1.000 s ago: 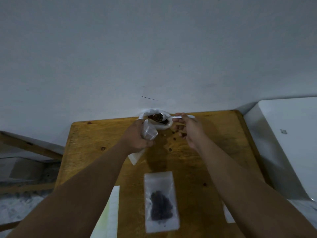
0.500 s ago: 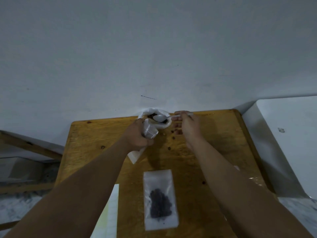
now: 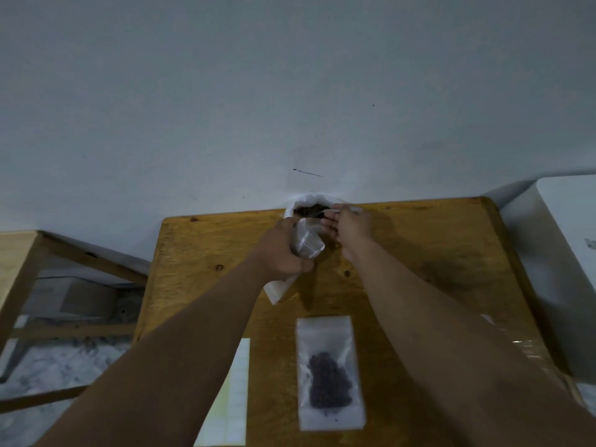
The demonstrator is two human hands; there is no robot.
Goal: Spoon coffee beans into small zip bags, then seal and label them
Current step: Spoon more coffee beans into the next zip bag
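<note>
Currently an empty zip bag (image 3: 308, 246) is gripped by the curled left hand (image 3: 282, 253); a spoon (image 3: 356, 208) is pinched by the right hand (image 3: 350, 227) at the bean sack (image 3: 306, 201).

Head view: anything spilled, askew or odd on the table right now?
Nothing clearly wrong. A few dark specks on the table near the right hand may be stray beans or wood knots; too small to tell. The filled zip bag lies flat, beans inside.
</note>
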